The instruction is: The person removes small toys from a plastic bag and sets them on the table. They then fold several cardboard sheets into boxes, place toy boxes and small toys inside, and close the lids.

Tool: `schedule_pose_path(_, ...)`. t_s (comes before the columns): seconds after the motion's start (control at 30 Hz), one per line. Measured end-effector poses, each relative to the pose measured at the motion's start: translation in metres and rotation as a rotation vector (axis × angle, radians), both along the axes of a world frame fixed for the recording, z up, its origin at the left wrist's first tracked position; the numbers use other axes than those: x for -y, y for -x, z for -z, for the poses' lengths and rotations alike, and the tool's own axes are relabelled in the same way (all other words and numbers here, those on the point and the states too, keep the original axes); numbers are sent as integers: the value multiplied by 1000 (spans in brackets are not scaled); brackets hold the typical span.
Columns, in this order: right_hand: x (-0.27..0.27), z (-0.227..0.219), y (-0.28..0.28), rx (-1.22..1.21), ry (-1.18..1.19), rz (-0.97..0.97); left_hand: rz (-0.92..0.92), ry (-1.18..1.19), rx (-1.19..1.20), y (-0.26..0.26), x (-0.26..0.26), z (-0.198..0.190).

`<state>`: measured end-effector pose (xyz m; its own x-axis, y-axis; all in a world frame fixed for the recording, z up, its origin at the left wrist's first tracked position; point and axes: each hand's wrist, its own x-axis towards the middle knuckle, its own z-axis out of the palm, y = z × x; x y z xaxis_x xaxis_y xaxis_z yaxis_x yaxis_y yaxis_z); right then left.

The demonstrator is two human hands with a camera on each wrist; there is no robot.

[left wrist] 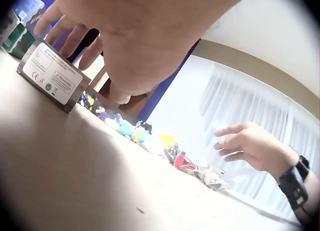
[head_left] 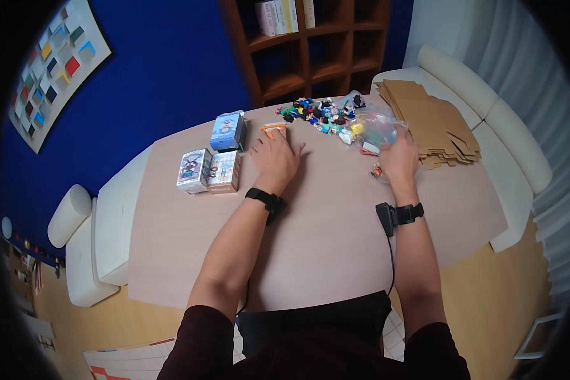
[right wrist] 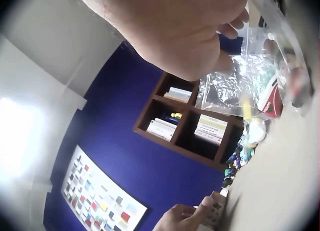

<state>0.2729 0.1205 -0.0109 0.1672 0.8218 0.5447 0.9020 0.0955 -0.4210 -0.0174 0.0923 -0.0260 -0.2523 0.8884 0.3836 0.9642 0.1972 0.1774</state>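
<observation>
My left hand reaches over a small box with an orange top, fingers extended at its upper edge. In the left wrist view the box stands tilted in the picture with a white printed label facing the camera, and the thumb hangs apart from it. My right hand is over clear plastic bags at the right of the table. In the left wrist view the right hand has its fingers loosely extended. A red and white packet lies among the bags, below the fingers.
Left of my left hand stand a blue box, a patterned box and a beige box. Several small colourful figures are heaped at the far edge. Flattened cardboard is stacked at the right, beside a white sofa.
</observation>
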Motion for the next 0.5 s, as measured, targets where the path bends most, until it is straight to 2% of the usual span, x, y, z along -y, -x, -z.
schedule_pose_path(0.17,2,2,10,67,229,-15,-66,59,79,0,-17,2)
schedule_pose_path(0.27,1,4,8,39,239,-37,-110,76,111,2,-14,8)
schedule_pose_path(0.37,-5,13,4,23,148,-76,-78,234,302,3,5,-6)
schedule_pose_path(0.47,-11,25,8,100,-52,-125,-11,285,286,-1,30,-15)
schedule_pose_path(0.5,-11,27,7,114,-20,-149,6,286,278,-2,38,-16)
